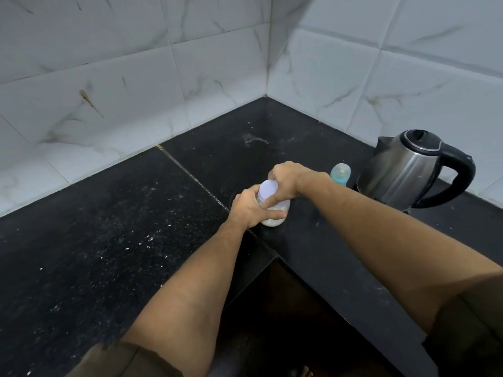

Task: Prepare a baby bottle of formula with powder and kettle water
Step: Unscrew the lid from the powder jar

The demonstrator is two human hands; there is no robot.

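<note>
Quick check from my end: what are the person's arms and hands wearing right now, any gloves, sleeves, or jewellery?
Both hands are bare: the left hand and the right hand show no gloves, and no rings or watch can be seen. The forearms are uncovered up to short sleeves in a dull olive-brown fabric, the left sleeve and the right sleeve, seen at the bottom edge of the head view.

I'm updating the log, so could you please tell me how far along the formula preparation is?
Early stage. Done: the steel kettle with black handle and teal baby bottle stand ready on the black stone counter. In hand: both hands, left and right, grip the clear jar of white powder with its pale lilac lid, which is on. Left: opening it, adding powder and water.
</note>
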